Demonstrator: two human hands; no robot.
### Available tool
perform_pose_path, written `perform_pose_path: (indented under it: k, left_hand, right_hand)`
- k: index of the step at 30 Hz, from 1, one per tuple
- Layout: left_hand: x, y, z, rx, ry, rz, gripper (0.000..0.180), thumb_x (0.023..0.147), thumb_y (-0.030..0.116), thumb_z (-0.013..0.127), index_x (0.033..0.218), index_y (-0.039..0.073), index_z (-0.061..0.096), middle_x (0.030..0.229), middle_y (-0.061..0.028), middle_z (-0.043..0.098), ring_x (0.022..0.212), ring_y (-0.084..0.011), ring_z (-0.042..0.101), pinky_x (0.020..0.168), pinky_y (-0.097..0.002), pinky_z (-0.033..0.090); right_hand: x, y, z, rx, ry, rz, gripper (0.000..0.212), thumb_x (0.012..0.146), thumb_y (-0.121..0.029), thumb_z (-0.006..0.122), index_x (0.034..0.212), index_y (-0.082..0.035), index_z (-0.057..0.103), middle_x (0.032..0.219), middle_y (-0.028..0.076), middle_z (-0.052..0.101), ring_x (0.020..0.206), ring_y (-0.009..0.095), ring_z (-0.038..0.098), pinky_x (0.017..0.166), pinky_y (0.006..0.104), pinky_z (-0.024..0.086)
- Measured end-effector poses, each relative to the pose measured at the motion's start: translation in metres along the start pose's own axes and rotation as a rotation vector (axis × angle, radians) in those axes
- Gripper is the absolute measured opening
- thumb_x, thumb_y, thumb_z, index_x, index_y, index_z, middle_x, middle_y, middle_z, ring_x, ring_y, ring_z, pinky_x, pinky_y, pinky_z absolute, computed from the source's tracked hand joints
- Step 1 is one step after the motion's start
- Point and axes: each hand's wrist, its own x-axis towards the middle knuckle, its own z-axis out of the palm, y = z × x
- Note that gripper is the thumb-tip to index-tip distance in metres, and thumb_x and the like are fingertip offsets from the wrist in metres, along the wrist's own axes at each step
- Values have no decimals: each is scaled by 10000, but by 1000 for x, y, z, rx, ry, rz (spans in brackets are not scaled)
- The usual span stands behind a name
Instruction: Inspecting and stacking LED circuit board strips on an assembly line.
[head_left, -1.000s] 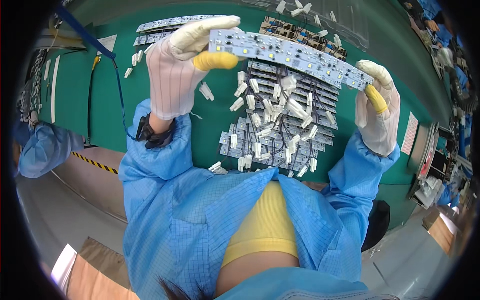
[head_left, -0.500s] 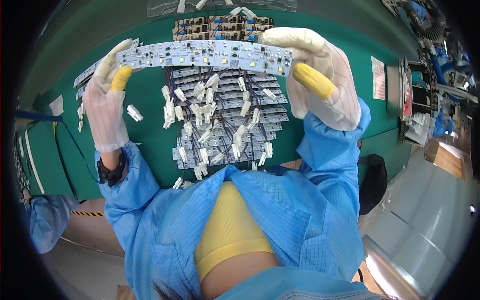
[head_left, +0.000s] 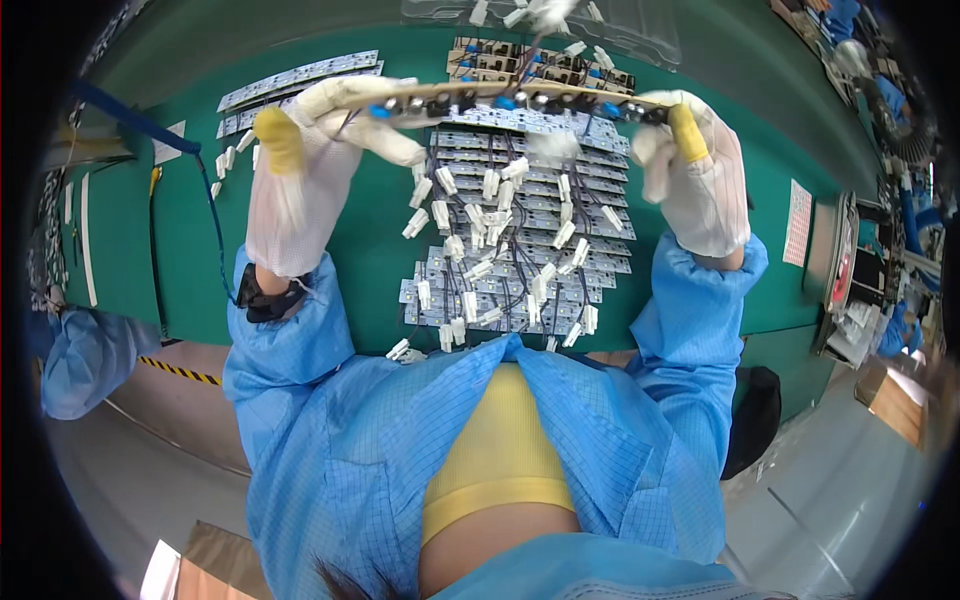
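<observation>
A long, narrow circuit board [head_left: 520,97] is held up across the bench, its thin edge toward me, with black and blue components along it. My left hand [head_left: 310,150], white-gloved with a yellow thumb cover, has its fingers curled about the left end, the thumb standing away. At the right end, my right hand [head_left: 695,165] grips the board with its yellow-covered thumb in front. A blurred white connector [head_left: 553,147] shows just below the board. Beneath lie rows of similar white boards [head_left: 525,180] with dark wires and white plugs [head_left: 480,222].
More white strips [head_left: 300,78] lie at the far left on the green mat [head_left: 375,225]. Brown boards [head_left: 490,58] sit behind the rows, near a clear plastic tray [head_left: 640,35]. A blue cord [head_left: 212,210] hangs at left. A printed sheet [head_left: 797,222] lies at right.
The board has turned from its white face toward me to its edge, exposing the dark and blue components. My left thumb has come off its face. The view has shifted left.
</observation>
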Motion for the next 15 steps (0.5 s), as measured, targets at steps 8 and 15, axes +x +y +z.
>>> perform_pose_path:
  k: [8,15]
  left_hand:
    - [6,-8,-11,918,334,59,288,984,224,473,1017,16,670,746,-69,715,639,-96,611,582,-235,446]
    - [-6,-13,-30,1156,266,146,203,819,-52,559,991,6,648,797,-88,690,683,-198,624,607,-277,464]
  right_hand:
    - [-16,-16,12,239,-107,-19,420,942,-395,525,1043,12,549,651,68,593,420,80,479,403,191,392]
    - [-5,1,-2,144,-181,28,474,972,-445,429,1019,9,557,633,69,584,429,109,481,388,225,366]
